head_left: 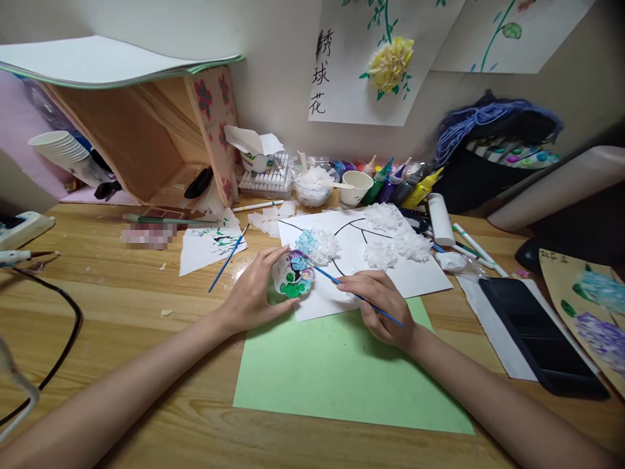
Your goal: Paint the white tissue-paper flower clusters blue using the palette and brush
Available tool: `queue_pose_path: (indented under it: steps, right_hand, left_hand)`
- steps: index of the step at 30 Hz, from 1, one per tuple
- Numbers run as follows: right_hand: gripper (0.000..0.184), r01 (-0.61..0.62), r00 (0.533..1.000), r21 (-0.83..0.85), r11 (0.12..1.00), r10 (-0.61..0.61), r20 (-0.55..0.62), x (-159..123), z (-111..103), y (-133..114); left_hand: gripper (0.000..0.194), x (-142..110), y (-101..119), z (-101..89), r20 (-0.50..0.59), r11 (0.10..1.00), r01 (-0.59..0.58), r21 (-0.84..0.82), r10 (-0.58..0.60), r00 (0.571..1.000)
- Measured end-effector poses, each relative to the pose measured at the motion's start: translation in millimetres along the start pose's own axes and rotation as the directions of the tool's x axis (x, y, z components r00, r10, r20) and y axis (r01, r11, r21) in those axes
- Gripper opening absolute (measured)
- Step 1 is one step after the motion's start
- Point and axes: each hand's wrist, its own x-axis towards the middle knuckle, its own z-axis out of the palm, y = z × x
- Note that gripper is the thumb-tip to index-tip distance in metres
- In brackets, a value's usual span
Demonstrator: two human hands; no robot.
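Note:
My left hand grips a small paint palette by its rim, tilted up, with green, purple, black and blue paint in it. In my right hand is a thin blue paintbrush, its tip at the palette's upper edge. Behind the palette lies a white sheet of paper with black branch lines. Ruffled white paper flowers are stuck on it, and one flower is partly light blue. Under the sheet's near edge is a green sheet.
A second blue paintbrush lies left beside a paint-smeared paper. Along the wall stand a paper cup, a bowl of white scraps and several paint bottles. To the right lies a black phone; to the left runs a black cable.

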Motion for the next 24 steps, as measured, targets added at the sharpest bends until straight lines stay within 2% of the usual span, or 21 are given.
queue_pose_path:
  steps: [9,12,14,16,20,24]
  right_hand:
    - [0.037,0.032,0.999,-0.005,0.999,-0.032,-0.017,0,-1,0]
    - [0.033,-0.045,0.991,-0.065,0.997,0.036,-0.129,-5,-1,0]
    - [0.028,-0.127,0.967,-0.109,0.986,0.099,-0.234,-8,-1,1]
    - [0.025,-0.188,0.946,-0.142,0.972,0.140,-0.291,-9,0,2]
    - [0.023,-0.193,0.955,-0.191,0.962,0.140,-0.262,-5,-1,2]
    - [0.023,-0.185,0.967,-0.214,0.959,0.139,-0.214,-1,0,1]
  left_hand:
    - [0.088,0,-2,2.1,-0.009,1.000,-0.007,0.007,0.007,1.000]
    - [0.087,0,-3,1.7,-0.022,1.000,-0.010,0.027,0.011,1.000]
    - [0.086,1,-3,1.2,-0.058,0.998,-0.006,0.059,0.009,0.998]
    - [0.084,2,-4,0.7,-0.104,0.996,0.014,0.089,-0.004,0.995]
    - [0.078,4,-4,-0.1,-0.164,0.992,0.082,0.096,-0.065,0.984]
    - [0.075,5,-4,-0.3,-0.171,0.988,0.125,0.087,-0.109,0.979]
